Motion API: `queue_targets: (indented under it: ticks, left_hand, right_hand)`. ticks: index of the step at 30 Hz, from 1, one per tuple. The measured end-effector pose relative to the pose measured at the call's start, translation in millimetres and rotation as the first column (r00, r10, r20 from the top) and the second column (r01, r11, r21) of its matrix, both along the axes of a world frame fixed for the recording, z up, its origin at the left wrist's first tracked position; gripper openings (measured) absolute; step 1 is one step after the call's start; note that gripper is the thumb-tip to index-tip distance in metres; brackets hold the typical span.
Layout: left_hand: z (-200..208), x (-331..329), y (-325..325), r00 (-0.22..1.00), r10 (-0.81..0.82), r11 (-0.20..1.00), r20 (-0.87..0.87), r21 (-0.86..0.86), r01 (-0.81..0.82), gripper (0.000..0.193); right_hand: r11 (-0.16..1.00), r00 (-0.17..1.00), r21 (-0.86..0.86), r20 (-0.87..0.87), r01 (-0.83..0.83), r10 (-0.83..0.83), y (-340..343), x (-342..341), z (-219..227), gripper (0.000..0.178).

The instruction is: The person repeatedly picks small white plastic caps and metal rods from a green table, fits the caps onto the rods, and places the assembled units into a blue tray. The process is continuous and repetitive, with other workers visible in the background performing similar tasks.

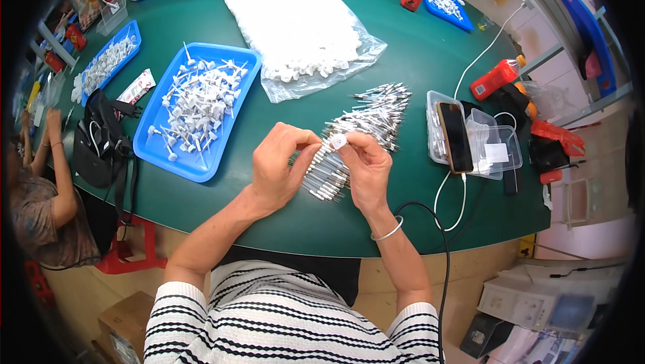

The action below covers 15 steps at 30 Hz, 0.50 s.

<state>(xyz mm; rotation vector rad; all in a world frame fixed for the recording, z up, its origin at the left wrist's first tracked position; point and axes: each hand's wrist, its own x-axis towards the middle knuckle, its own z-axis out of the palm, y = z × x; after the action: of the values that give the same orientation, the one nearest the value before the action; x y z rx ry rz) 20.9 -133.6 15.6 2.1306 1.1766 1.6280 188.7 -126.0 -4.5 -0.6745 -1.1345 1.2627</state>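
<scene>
Near the middle of the green table my hands are close together over a heap of thin metal rods [368,121] with whitish ends. My right hand [368,168] pinches a small white plastic cap [338,141] between thumb and fingers. Just left of it, my left hand [277,162] is closed in a pinch pointing at the cap; whatever sits between its fingertips is too small to make out. To the left lies a blue tray [195,171] holding many white caps with thin rods attached [201,99]. Beyond my hands rests a clear plastic bag of loose white caps [295,25].
A phone [455,137] with a white cable lies on clear plastic boxes [496,137] at right. A black bag [101,139] and another blue tray [136,33] are at left. Red bottles [496,80] stand around. A black cable [447,263] crosses the front edge; another person [50,209] sits left.
</scene>
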Motion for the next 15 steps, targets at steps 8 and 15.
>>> queue_targets:
  ticks: [8,15]
  left_hand:
    - [3.4,1.6,-9.3,0.941,-0.078,0.889,0.331,-0.404,0.216,0.015]
    - [9.2,2.9,-5.7,0.957,-0.071,0.915,0.280,-0.363,0.175,0.011]
  right_hand:
    - [0.980,0.968,0.164,0.208,0.109,-0.142,1.8,-1.4,2.2,0.016]
    - [0.952,0.905,0.267,0.352,0.147,-0.239,-1.2,-3.3,1.7,0.017]
